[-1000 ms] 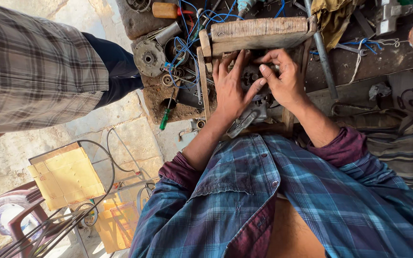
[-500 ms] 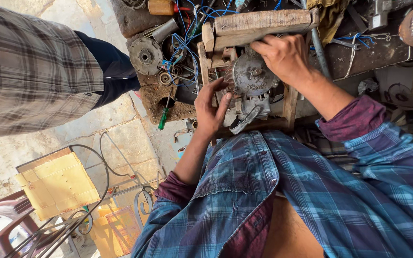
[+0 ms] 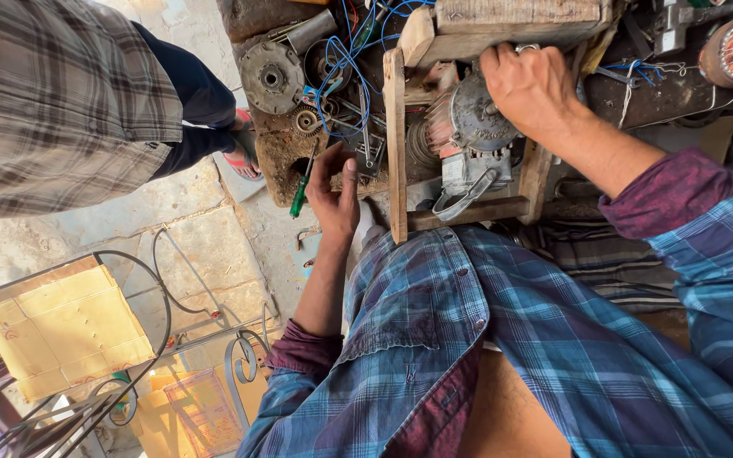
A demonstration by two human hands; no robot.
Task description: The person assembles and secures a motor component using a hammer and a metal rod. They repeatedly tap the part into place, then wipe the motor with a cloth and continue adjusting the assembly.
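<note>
Right hand (image 3: 532, 85) clamped over grey motor (image 3: 472, 127) in wooden frame (image 3: 396, 144). Left hand (image 3: 334, 193) half-open, empty, fingertips near green screwdriver (image 3: 300, 191) w/ 1 gear (image 3: 272, 77) beyond.

One head cam only: it looked steeply down from your head, close over your lap, hands and desk (image 3: 621, 102).

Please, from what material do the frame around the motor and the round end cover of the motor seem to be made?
The frame looks like bare, unpainted wood: pale, with rough grain and squared bars. The round end cover under the right hand appears to be cast metal, dull grey and grimy, with a shaft at its centre; which metal cannot be told.
</note>
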